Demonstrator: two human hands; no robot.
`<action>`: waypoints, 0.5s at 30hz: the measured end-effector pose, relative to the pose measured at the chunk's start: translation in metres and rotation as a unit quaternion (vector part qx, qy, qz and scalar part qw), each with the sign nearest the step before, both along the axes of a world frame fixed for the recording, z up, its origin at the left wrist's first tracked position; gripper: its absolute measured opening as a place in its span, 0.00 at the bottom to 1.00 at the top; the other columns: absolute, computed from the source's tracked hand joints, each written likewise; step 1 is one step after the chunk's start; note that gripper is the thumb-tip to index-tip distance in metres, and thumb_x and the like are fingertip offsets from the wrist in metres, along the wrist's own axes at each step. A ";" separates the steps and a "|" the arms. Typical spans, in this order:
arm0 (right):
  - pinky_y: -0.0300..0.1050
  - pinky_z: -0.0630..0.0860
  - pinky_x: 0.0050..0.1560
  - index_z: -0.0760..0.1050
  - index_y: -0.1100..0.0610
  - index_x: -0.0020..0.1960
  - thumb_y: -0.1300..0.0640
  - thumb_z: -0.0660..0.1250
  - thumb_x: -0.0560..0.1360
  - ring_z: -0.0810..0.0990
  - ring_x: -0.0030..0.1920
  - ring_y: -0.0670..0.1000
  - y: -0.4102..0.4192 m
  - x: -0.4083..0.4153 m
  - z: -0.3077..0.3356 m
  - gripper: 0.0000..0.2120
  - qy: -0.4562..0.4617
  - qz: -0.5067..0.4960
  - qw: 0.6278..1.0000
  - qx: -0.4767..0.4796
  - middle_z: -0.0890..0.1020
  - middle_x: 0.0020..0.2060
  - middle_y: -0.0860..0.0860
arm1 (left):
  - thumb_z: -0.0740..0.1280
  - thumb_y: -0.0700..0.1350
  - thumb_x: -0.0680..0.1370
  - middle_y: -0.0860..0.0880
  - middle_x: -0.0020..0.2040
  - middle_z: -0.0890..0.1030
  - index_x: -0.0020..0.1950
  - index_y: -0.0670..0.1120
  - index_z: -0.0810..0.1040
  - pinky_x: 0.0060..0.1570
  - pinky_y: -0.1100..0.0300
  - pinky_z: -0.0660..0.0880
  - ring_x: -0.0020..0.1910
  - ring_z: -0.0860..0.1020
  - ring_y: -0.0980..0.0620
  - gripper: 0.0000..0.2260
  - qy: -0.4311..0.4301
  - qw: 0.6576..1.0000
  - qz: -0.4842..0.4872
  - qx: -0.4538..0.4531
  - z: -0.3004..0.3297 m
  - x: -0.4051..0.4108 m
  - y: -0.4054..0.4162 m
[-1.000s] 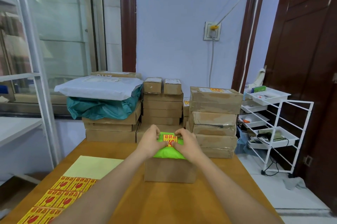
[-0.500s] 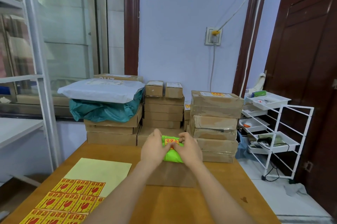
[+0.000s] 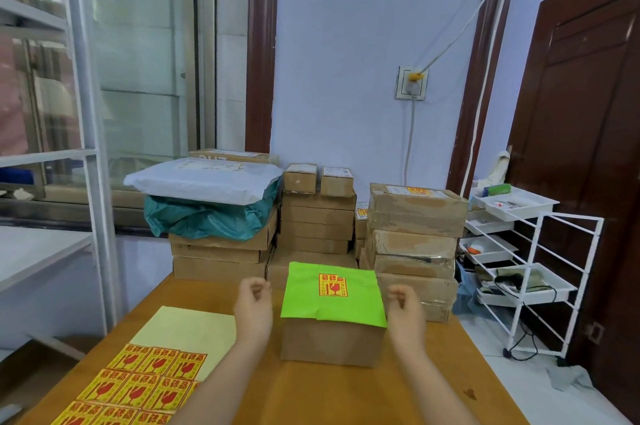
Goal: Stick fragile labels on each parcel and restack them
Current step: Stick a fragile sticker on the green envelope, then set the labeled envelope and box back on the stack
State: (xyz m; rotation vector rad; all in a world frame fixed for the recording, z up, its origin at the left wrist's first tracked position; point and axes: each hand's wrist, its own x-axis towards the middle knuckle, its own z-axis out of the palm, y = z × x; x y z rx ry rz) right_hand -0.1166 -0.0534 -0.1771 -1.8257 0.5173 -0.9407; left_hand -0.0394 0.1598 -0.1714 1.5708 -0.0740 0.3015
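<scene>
**Labelled green parcel sitting free between two empty hands**

Wooden table (image 3: 346, 397) is filling the near part of the room, with stacked cardboard parcels (image 3: 315, 217) lining its far edge against a pale wall. At the middle of the table a brown box (image 3: 330, 343) is carrying a green mailer parcel (image 3: 332, 300) on its top, and a fragile label (image 3: 333, 284) is sitting flat on the green face, toward its far side — probably placed there so it is reading clearly from above.

The left hand (image 3: 252, 308) is hovering just left of the green parcel and the right hand (image 3: 405, 312) just right of it. Both are loosely curled, fingers half folded, gripping nothing and touching neither parcel. Flanking it like this, they are likely positioned either to lift it for restacking or to go for another sticker.

The label sheet (image 3: 138, 386) is lying at the near left, on the table within easy reach of the left hand, with a bare strip of backing at its far end where stickers are gone.

Much is hard to judge — the sheet is running off the bottom edge, so the remaining count is unclear. Only the right-hand stack (image 3: 415, 213) is showing a yellow sticker on top; whether the other parcels are labelled cannot be told. The small print on the label is unreadable.
</scene>
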 end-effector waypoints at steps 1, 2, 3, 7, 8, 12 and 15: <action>0.43 0.68 0.48 0.74 0.56 0.49 0.71 0.59 0.76 0.75 0.50 0.52 -0.001 -0.005 -0.010 0.12 0.007 0.007 1.000 0.020 0.78 0.47 0.52 | 0.60 0.36 0.80 0.47 0.49 0.78 0.51 0.42 0.75 0.43 0.61 0.68 0.51 0.75 0.48 0.04 -0.001 1.000 -0.021 -0.005 -0.009 -0.004 0.005; 0.43 0.69 0.49 0.74 0.55 0.49 0.70 0.59 0.77 0.75 0.50 0.52 0.000 -0.010 -0.019 0.12 0.012 0.021 0.999 0.033 0.79 0.47 0.51 | 0.60 0.36 0.80 0.47 0.50 0.79 0.52 0.42 0.76 0.44 0.61 0.68 0.52 0.75 0.48 0.06 0.000 0.999 -0.038 -0.005 -0.017 -0.009 0.008; 0.44 0.70 0.48 0.74 0.53 0.47 0.69 0.58 0.77 0.76 0.50 0.52 0.003 -0.015 -0.028 0.13 0.014 0.038 0.999 0.036 0.79 0.47 0.51 | 0.59 0.36 0.80 0.49 0.50 0.79 0.52 0.43 0.76 0.46 0.61 0.68 0.52 0.75 0.48 0.07 0.003 0.999 -0.054 -0.006 -0.026 -0.014 0.009; 0.47 0.72 0.50 0.73 0.49 0.48 0.66 0.57 0.79 0.76 0.50 0.50 0.013 -0.019 -0.050 0.13 0.040 0.068 0.996 0.039 0.79 0.48 0.49 | 0.59 0.36 0.80 0.52 0.50 0.79 0.53 0.45 0.76 0.47 0.60 0.69 0.53 0.75 0.51 0.08 0.024 0.994 -0.110 -0.008 -0.049 -0.032 0.004; 0.48 0.73 0.52 0.74 0.50 0.49 0.65 0.57 0.79 0.76 0.51 0.50 0.014 -0.017 -0.052 0.12 0.043 0.064 0.996 0.041 0.79 0.48 0.49 | 0.60 0.36 0.80 0.52 0.51 0.79 0.54 0.45 0.76 0.48 0.59 0.69 0.54 0.75 0.51 0.08 0.025 0.993 -0.118 -0.006 -0.051 -0.035 0.002; 0.53 0.73 0.56 0.77 0.53 0.51 0.60 0.56 0.80 0.77 0.53 0.54 0.016 0.002 -0.045 0.11 0.049 0.070 0.995 0.044 0.80 0.49 0.51 | 0.62 0.37 0.79 0.50 0.56 0.76 0.60 0.46 0.73 0.49 0.62 0.70 0.55 0.73 0.52 0.11 0.034 0.992 -0.120 -0.031 -0.040 -0.028 0.000; 0.51 0.70 0.64 0.76 0.56 0.61 0.56 0.56 0.81 0.74 0.61 0.53 0.016 0.023 -0.024 0.14 0.067 0.089 0.991 0.078 0.78 0.57 0.52 | 0.63 0.42 0.80 0.47 0.61 0.69 0.68 0.50 0.69 0.60 0.56 0.68 0.60 0.69 0.49 0.16 0.048 0.990 -0.128 0.017 -0.025 -0.005 0.001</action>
